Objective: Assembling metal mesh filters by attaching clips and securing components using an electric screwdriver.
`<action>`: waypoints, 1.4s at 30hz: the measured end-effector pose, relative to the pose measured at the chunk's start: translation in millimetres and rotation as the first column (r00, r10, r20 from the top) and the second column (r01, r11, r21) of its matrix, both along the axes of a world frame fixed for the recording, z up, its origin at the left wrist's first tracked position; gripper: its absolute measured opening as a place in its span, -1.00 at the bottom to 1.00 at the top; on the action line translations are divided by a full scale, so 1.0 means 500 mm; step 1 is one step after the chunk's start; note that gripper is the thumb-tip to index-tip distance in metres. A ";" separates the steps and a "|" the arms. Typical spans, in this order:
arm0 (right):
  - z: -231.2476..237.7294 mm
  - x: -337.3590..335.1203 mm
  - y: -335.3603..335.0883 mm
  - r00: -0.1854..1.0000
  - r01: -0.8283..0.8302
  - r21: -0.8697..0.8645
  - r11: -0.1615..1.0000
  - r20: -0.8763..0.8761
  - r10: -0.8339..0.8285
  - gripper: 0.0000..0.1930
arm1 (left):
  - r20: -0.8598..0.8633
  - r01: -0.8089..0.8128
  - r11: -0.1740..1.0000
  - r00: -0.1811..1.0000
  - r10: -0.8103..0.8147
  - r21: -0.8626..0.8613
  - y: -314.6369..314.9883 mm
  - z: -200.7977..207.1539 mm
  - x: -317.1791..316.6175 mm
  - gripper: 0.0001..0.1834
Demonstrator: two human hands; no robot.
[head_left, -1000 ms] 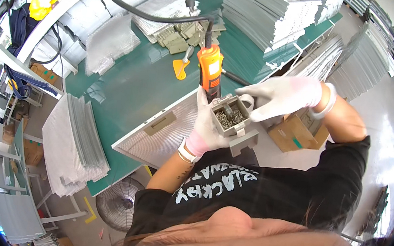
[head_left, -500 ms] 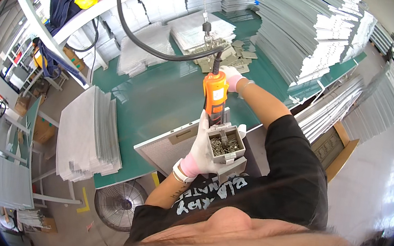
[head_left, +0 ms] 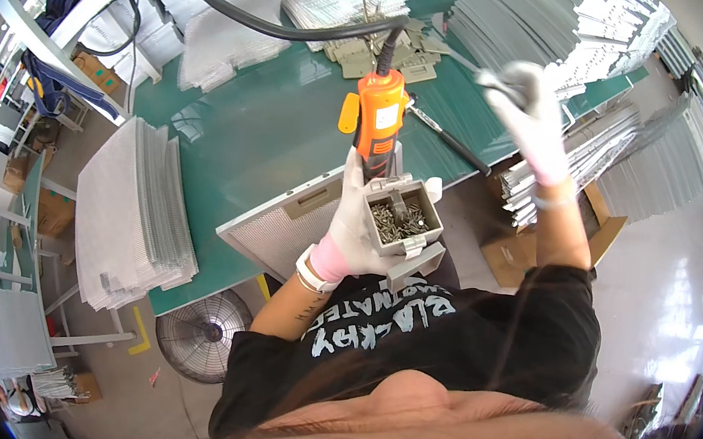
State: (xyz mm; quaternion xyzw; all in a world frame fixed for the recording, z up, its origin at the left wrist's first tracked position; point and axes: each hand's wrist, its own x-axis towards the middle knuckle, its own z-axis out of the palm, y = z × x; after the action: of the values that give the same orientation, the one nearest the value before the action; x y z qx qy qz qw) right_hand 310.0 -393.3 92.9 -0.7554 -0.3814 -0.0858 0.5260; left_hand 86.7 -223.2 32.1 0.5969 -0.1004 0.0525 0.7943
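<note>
My left hand (head_left: 351, 224), in a white glove with a pink cuff, is closed round the lower part of an orange electric screwdriver (head_left: 379, 113). An open grey box (head_left: 406, 242) with many small screws (head_left: 395, 220) sits against that hand, at the tool's lower end. To the right, my gloved right hand (head_left: 529, 118) is raised past the table's edge, smeared by motion, with its fingers curled. A thin grey rod-like shape runs from it to the upper left; its kind is unclear. Beneath my left hand a white perforated panel (head_left: 281, 224) with a beige latch plate stands tilted.
A black-handled metal tool (head_left: 457, 145) lies across the green table (head_left: 246, 149). Beige plates (head_left: 380, 55) are heaped farther back. Stacked panels stand at left (head_left: 136, 219) and far right (head_left: 515, 29). A black cable (head_left: 245, 18) arches overhead; a floor fan (head_left: 204, 333) stands below.
My right hand has moved from the beige plates to the right and nearer, away from the screwdriver. The black-handled tool now shows on the table. My left hand keeps its grip, while the view has shifted.
</note>
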 end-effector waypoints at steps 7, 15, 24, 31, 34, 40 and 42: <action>0.085 -0.155 -0.178 0.881 -0.469 0.147 0.871 0.007 0.473 -0.72 | 0.118 -0.309 0.913 0.951 0.287 0.265 -0.021 -0.029 0.006 -0.41; 0.055 -0.195 -0.173 0.852 -0.517 0.303 0.800 0.099 0.514 -0.62 | 0.294 -0.477 0.769 0.877 0.380 0.426 -0.028 -0.042 0.023 -0.26; 0.075 -0.202 -0.153 0.734 -0.607 0.017 0.795 0.396 0.552 -0.66 | 0.226 -0.487 0.805 0.873 0.433 0.338 -0.038 -0.056 0.023 -0.22; 0.076 -0.190 -0.124 0.639 -0.730 -0.027 0.683 0.329 0.695 -0.60 | 0.225 -0.544 0.764 0.839 0.496 0.347 -0.050 -0.055 0.021 -0.20; 0.069 -0.184 -0.128 0.660 -0.730 0.062 0.681 0.325 0.677 -0.57 | 0.187 -0.535 0.800 0.845 0.501 0.272 -0.051 -0.056 0.022 -0.19; 0.062 -0.187 -0.124 0.703 -0.694 0.228 0.683 0.419 0.575 -0.59 | 0.212 -0.530 0.800 0.847 0.487 0.281 -0.052 -0.059 0.022 -0.14; 0.074 -0.186 -0.122 0.664 -0.726 0.110 0.679 0.369 0.650 -0.65 | 0.205 -0.542 0.788 0.840 0.502 0.292 -0.052 -0.057 0.021 -0.14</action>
State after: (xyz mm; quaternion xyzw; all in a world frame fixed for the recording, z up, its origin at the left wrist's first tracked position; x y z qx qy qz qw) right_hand 217.0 -454.2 129.8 -0.4586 -0.7012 -0.0396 0.5445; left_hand 97.1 -249.2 3.5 0.7244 0.0152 0.2869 0.6267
